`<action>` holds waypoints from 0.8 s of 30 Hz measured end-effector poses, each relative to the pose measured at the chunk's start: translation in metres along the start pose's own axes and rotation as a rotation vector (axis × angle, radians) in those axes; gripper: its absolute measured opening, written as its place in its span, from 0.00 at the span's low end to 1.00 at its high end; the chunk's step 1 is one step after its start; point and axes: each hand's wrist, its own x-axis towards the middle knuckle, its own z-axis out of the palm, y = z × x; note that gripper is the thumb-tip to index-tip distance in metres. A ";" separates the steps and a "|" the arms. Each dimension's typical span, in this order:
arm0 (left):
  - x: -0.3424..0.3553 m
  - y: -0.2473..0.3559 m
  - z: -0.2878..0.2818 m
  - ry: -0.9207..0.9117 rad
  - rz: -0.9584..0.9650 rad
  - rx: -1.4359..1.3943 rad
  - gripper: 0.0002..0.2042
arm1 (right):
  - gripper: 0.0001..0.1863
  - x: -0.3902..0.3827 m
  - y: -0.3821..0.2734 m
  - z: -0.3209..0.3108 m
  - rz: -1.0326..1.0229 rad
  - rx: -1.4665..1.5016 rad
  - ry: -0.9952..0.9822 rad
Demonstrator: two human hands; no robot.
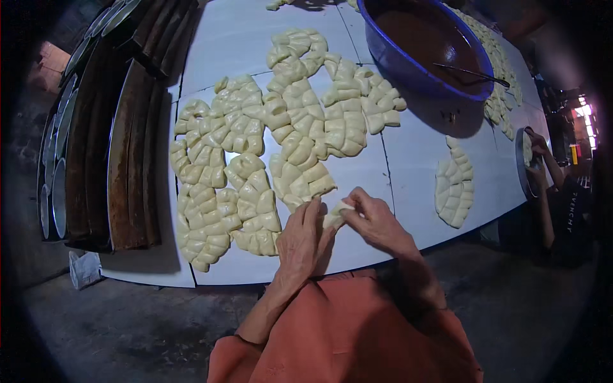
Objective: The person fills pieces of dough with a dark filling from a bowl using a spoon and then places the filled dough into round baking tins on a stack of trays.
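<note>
At the table's near edge, both hands are on a small pale piece of dough (334,216). My right hand (378,225) pinches its right end between thumb and fingers. My left hand (300,237) is closed at its left side; part of the dough is hidden behind those fingers. Just beyond lies a spread of shiny, pale dough lumps (297,121), pressed against one another in scored-looking clusters. The closest cluster (301,179) reaches almost to my left fingertips.
A blue basin (377,39) of brown liquid, with a spoon (472,74) in it, stands at the far right. A separate dough cluster (454,185) lies right. Stacked round metal pans (60,159) and rusty metal trays (121,159) stand left. Another person's hands (537,153) hold a round pan at right.
</note>
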 end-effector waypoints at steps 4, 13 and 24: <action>0.000 0.001 0.001 0.023 0.053 0.002 0.31 | 0.14 -0.008 0.001 -0.004 0.508 0.786 0.080; 0.009 -0.001 0.009 0.026 0.184 0.045 0.12 | 0.14 -0.008 -0.010 -0.006 0.503 0.709 0.051; 0.031 0.005 -0.034 -0.335 -0.335 -1.058 0.21 | 0.24 0.008 -0.061 -0.023 0.199 1.344 0.187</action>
